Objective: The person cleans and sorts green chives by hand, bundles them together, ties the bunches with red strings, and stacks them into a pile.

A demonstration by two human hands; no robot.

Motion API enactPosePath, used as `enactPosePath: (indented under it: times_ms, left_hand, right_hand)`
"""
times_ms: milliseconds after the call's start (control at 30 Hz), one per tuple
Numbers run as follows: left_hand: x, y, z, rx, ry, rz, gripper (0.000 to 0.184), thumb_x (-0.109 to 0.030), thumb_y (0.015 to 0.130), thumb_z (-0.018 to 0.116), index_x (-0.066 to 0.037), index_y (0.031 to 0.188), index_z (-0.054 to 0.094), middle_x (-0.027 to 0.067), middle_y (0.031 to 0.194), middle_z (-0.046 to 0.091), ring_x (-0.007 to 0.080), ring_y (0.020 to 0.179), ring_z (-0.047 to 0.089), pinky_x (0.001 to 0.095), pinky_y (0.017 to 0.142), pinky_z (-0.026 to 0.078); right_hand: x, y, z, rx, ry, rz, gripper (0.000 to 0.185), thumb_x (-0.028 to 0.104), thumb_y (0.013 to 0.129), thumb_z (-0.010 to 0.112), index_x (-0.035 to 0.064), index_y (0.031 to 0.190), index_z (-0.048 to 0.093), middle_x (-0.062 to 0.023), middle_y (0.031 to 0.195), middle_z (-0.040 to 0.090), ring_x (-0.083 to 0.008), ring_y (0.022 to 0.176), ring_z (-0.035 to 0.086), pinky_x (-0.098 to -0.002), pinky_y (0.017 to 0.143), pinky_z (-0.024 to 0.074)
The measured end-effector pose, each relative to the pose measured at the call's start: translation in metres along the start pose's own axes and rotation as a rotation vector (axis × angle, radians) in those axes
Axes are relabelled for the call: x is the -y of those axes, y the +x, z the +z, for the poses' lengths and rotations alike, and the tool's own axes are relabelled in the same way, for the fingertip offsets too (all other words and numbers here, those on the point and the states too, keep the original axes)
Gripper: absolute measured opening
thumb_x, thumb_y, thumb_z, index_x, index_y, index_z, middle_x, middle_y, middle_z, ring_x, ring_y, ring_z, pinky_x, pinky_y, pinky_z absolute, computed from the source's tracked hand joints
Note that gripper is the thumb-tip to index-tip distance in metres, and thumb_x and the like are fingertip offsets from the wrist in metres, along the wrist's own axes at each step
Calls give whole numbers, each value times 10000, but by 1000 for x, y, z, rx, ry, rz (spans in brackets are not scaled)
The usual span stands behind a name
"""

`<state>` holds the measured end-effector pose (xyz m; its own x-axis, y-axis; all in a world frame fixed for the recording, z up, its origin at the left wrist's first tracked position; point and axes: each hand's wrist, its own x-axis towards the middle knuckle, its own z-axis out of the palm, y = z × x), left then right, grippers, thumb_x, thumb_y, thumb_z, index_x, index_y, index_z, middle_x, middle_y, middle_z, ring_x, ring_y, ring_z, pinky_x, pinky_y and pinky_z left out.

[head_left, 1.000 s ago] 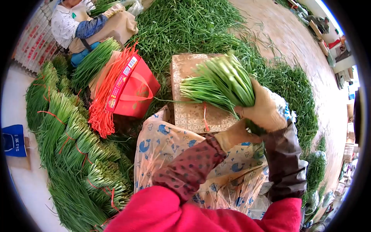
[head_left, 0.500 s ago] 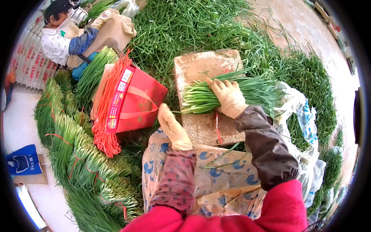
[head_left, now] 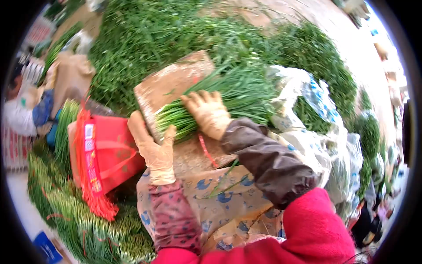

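A loose bunch of garlic chives lies across a worn, dirt-stained board, pale stem ends toward the left. My gloved right hand rests flat on top of the bunch with its fingers spread. Beside the stem ends, my gloved left hand is upright, thumb apart from the fingers, holding nothing. I cannot tell whether it touches the stems. A red tie strip runs out from beneath the bunch over the board.
Left of the board stands a red bag with red ties draped over it. Tied chive bundles are stacked at lower left. Loose greens heap behind, plastic bags lie right, and another person's sleeve shows at left.
The view has swung, shifting the scene left and tilting the board. My left hand has turned, its thumb now spread, and is nearer the stem ends. My right hand stays on the bunch.
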<state>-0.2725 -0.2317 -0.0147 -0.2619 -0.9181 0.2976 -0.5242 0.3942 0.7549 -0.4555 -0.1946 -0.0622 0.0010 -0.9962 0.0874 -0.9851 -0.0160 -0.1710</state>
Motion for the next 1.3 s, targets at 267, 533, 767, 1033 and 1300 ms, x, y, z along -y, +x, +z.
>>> enactPosePath:
  times_ms: [267, 533, 767, 1033, 1300]
  left_hand:
    - [12, 23, 83, 725, 551, 55, 1428, -333, 397, 925, -129, 1508, 52, 109, 1533, 240, 271, 1414, 226, 472, 1125, 151]
    - [9, 15, 88, 731, 835, 101, 1385, -228, 476, 917, -207, 1519, 6, 110, 1503, 267, 282, 1384, 261, 504, 1116, 174]
    - [12, 13, 88, 733, 914, 105, 1389, -258, 471, 919, -215, 1513, 3, 92, 1514, 242, 284, 1393, 245, 520, 1140, 145]
    - [16, 28, 77, 814, 808, 208, 1459, -214, 380, 937, -166, 1515, 22, 168, 1508, 235, 324, 1389, 239, 473, 1133, 203]
    - [15, 49, 76, 914, 818, 293, 1562, -206, 305, 943, -169, 1517, -42, 158, 1540, 186, 349, 1414, 177, 397, 1157, 201]
  right_hand:
    - [-23, -12, 30, -153, 223, -83, 725, 206, 664, 704, 103, 1333, 444, -122, 1385, 443, -317, 1303, 391, -489, 1059, 296]
    - [-132, -73, -29, 327, 236, 218, 1024, 362, 598, 842, 104, 1441, 320, -147, 1433, 397, -323, 1315, 393, -417, 1050, 357]
    - [-254, -232, -72, 108, 276, 873, 733, 436, 824, 678, 75, 1398, 400, -180, 1300, 552, -288, 1203, 532, -354, 1010, 422]
    - [-249, -389, -119, -111, 430, 1262, 496, 253, 871, 681, 52, 1300, 531, -112, 1137, 646, -164, 1019, 618, -280, 888, 485]
    - [-145, -411, -124, 184, 265, 1084, 560, 188, 790, 683, 68, 1301, 488, -166, 1171, 582, -293, 1070, 594, -355, 929, 472]
